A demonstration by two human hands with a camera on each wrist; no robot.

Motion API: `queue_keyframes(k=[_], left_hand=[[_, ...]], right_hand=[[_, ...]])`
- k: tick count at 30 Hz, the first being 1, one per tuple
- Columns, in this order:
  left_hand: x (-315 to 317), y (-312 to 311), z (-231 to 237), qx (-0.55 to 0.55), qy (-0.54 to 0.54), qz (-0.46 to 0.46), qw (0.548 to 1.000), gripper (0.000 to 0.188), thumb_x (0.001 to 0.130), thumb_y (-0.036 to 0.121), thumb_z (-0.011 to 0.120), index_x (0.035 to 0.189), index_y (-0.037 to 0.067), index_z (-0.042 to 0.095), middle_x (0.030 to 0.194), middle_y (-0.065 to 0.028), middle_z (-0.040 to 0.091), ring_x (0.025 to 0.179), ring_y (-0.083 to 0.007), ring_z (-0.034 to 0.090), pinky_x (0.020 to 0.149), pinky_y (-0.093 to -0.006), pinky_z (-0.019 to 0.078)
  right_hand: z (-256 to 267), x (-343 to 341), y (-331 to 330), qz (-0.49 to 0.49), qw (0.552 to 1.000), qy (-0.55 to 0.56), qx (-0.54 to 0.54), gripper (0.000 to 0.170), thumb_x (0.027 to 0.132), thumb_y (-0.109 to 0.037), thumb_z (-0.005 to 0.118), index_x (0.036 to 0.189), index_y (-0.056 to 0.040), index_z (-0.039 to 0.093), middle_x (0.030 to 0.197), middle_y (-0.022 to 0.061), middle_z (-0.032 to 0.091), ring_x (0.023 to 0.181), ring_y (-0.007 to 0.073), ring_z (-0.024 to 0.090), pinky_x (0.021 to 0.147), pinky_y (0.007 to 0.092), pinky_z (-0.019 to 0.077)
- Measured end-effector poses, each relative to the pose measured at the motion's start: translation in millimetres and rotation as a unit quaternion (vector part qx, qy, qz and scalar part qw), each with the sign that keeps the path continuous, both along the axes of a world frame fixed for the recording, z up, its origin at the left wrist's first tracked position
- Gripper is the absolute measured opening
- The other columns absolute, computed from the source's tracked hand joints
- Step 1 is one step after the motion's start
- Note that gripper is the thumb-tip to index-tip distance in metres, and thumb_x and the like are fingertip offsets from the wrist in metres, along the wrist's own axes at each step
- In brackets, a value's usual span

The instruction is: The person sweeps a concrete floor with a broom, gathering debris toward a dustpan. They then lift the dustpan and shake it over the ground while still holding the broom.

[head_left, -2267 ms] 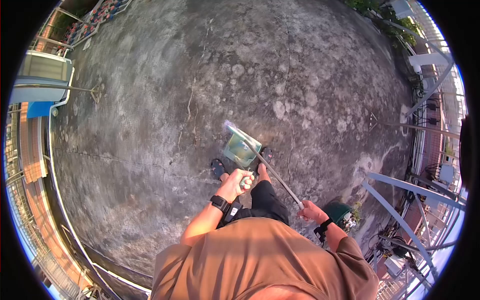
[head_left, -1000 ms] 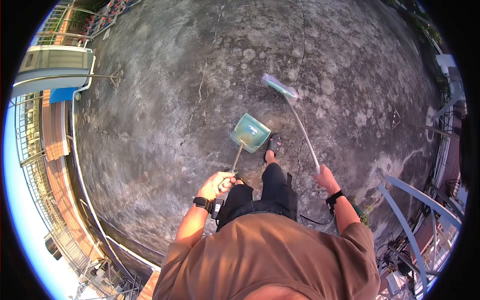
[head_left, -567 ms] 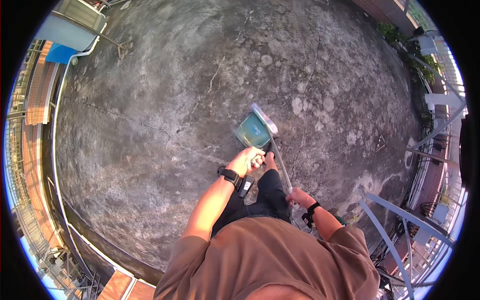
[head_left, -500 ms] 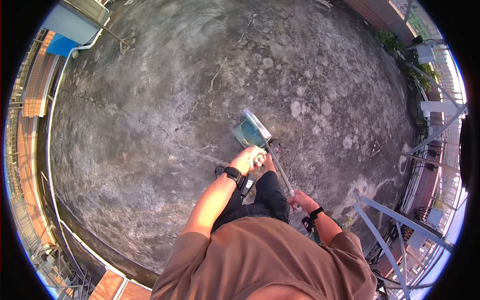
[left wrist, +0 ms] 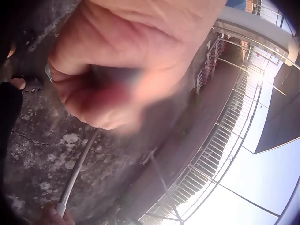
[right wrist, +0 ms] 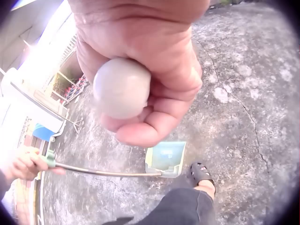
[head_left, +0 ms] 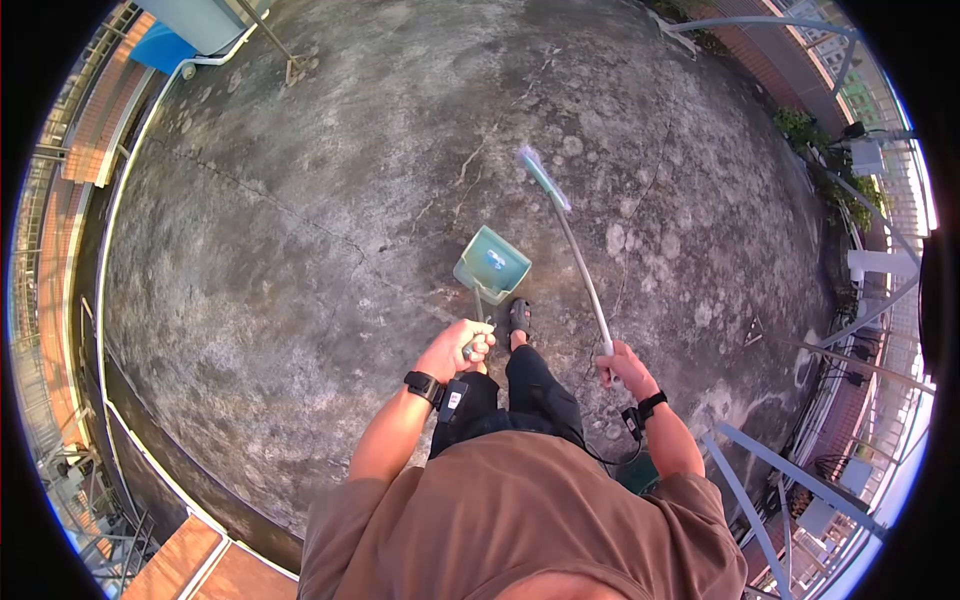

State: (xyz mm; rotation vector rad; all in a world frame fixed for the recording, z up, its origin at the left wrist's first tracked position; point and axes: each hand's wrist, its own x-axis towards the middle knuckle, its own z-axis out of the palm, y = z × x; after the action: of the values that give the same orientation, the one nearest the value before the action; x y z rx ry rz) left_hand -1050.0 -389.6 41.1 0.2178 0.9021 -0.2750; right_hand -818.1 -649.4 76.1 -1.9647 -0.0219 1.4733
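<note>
My left hand (head_left: 455,348) grips the upper end of a long-handled dustpan (head_left: 505,282), which is pale green and lies before my feet. In the right wrist view, the dustpan's thin handle (right wrist: 108,173) runs from that hand down to the pan. My right hand (head_left: 628,370) holds a broom (head_left: 585,275) near the top of its grey stick, fingers curled round it. The rounded end of the broom stick (right wrist: 122,89) pokes out of that fist. The broom head (head_left: 545,182), pale green with light purple bristles, is ahead of the dustpan and apart from it.
Stained, cracked concrete (head_left: 330,200) spreads all around. My sandalled foot (head_left: 520,316) is right beside the dustpan. Slanting metal struts (head_left: 790,480) stand at the right, with a dark green pot (head_left: 637,472) near my right arm. A white pipe (head_left: 112,290) runs along the left edge.
The broom head has swung forward and right, away from the dustpan, where it was half a second ago. My right hand has shifted right and forward, my left hand a little left and back.
</note>
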Motion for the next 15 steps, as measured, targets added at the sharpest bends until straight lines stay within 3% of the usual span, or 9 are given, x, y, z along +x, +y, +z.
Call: queue_keyframes(k=[4, 9, 11, 13, 15], left_hand=[[-15.9, 16.9, 1.6, 0.027, 0.029, 0.031, 0.999, 0.015, 0.083, 0.012, 0.051, 0.074, 0.001, 0.047, 0.058, 0.0015, 0.043, 0.042, -0.0039, 0.035, 0.034, -0.0178, 0.0274], [-14.2, 41.3, 13.4, -0.003, 0.089, 0.067, 0.994, 0.014, 0.083, 0.011, 0.052, 0.074, 0.003, 0.043, 0.064, -0.0019, 0.045, 0.041, -0.0045, 0.036, 0.031, -0.0172, 0.0278], [-10.5, 53.8, 14.1, -0.001, 0.106, 0.063, 0.992, 0.015, 0.083, 0.011, 0.052, 0.074, 0.003, 0.043, 0.064, -0.0020, 0.046, 0.041, -0.0045, 0.036, 0.031, -0.0174, 0.0278], [-3.3, 61.7, 12.2, -0.015, 0.114, 0.058, 0.992, 0.016, 0.083, 0.012, 0.053, 0.075, 0.003, 0.042, 0.065, -0.0023, 0.046, 0.041, -0.0046, 0.036, 0.031, -0.0178, 0.0277], [3.9, 68.4, 10.3, -0.020, 0.116, 0.063, 0.991, 0.017, 0.083, 0.013, 0.052, 0.074, 0.003, 0.043, 0.063, -0.0021, 0.046, 0.041, -0.0046, 0.036, 0.031, -0.0179, 0.0268]], right_hand=[[-48.4, 84.1, 51.9, 0.106, 0.991, -0.081, -0.021, 0.016, 0.071, -0.007, 0.060, 0.073, -0.0037, 0.045, 0.053, 0.0043, 0.049, 0.040, 0.0131, 0.047, 0.037, 0.0289, 0.0379], [-93.9, 156.3, 127.0, 0.106, 0.991, -0.075, -0.009, 0.014, 0.070, -0.010, 0.059, 0.067, -0.0039, 0.047, 0.050, 0.0041, 0.048, 0.039, 0.0152, 0.046, 0.038, 0.0303, 0.0361], [-107.4, 163.5, 151.8, 0.097, 0.992, -0.075, -0.008, 0.014, 0.070, -0.012, 0.059, 0.066, -0.0026, 0.048, 0.050, 0.0049, 0.049, 0.039, 0.0159, 0.046, 0.039, 0.0310, 0.0366], [-113.0, 169.8, 171.6, 0.166, 0.976, -0.139, -0.021, 0.024, 0.076, -0.014, 0.057, 0.056, -0.0041, 0.046, 0.046, 0.0047, 0.046, 0.039, 0.0158, 0.048, 0.038, 0.0296, 0.0388], [-129.6, 167.3, 184.1, 0.170, 0.974, -0.145, -0.030, 0.028, 0.075, -0.017, 0.056, 0.053, -0.0028, 0.047, 0.047, 0.0065, 0.048, 0.041, 0.0173, 0.052, 0.039, 0.0321, 0.0405]])
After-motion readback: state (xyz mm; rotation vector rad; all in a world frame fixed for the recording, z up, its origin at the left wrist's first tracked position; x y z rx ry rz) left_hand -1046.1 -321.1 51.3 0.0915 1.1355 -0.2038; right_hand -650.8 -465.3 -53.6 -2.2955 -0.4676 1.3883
